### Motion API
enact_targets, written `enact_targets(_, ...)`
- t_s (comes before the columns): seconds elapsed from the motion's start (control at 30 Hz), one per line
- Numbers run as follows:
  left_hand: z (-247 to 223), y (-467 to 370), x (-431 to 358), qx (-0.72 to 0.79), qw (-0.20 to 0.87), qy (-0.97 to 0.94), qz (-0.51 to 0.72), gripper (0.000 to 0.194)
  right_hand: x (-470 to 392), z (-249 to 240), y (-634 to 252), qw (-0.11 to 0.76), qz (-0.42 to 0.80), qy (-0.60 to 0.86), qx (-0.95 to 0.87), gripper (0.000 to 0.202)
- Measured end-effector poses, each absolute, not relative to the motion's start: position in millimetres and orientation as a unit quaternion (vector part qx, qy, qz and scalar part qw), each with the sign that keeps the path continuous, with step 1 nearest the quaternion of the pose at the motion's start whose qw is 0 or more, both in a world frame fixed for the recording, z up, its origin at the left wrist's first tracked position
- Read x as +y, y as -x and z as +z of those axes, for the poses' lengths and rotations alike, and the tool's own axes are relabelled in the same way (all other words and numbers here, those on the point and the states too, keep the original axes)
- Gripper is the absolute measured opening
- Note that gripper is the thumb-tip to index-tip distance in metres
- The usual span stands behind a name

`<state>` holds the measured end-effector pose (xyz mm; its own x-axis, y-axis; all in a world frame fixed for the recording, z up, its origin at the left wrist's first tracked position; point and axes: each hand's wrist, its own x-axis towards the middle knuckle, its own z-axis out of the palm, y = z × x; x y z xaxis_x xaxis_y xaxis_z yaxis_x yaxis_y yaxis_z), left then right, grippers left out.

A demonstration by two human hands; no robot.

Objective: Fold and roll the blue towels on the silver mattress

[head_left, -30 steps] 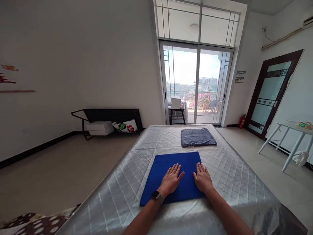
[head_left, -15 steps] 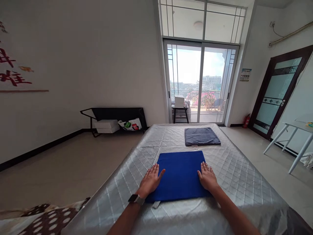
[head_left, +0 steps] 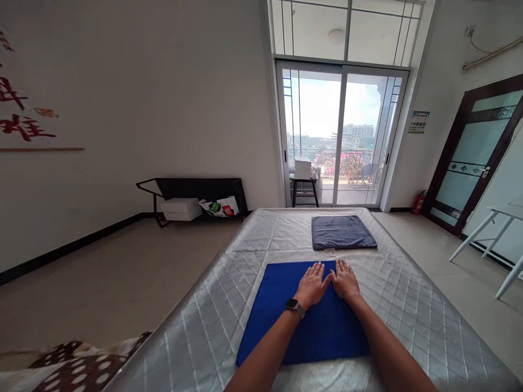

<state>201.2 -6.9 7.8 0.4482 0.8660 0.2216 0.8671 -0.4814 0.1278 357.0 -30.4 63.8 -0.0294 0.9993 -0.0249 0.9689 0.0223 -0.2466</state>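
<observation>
The blue cloth (head_left: 322,329) lies edge toward the grey towel (head_left: 344,232), long axis unclear. It's under my flat left hand (head_left: 312,285) and right hand (head_left: 346,280).

My cloth (head_left: 272,305) is plain deep blue, the towel (head_left: 343,232) slate grey, the cover (head_left: 208,321) silver with a diamond grid, my watch (head_left: 292,304) black and grey, the spotted fabric (head_left: 87,366) brown and white
</observation>
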Motion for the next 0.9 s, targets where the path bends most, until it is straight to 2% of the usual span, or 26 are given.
enact_targets(0.13, 3, -168, 0, -0.548, 0.000, 0.828, -0.118, 0.068, -31, 59, -358, 0.085, 0.101, 0.695, -0.707, 0.065)
enact_targets(0.3, 7, -72, -8, -0.635, 0.026, 0.766, -0.097, 0.072, -31, 60, -356, 0.087, 0.107, 0.697, -0.704, 0.065)
enact_targets(0.5, 20, -4, -23, -0.677, 0.069, 0.726, -0.099, 0.066, -31, 62, -356, 0.088, 0.108, 0.697, -0.704, 0.065)
enact_targets(0.67, 24, -53, -25, -0.633, 0.097, 0.754, -0.147, 0.065, -29, 60, -356, 0.095, 0.105, 0.699, -0.701, 0.065)
enact_targets(0.8, 13, -128, -22, -0.520, 0.037, 0.840, -0.151, 0.053, -28, 59, -357, 0.091, 0.099, 0.698, -0.703, 0.064)
enact_targets(0.9, 6, -157, -19, -0.505, 0.017, 0.851, -0.146, 0.042, -29, 61, -358, 0.086, 0.092, 0.698, -0.705, 0.064)
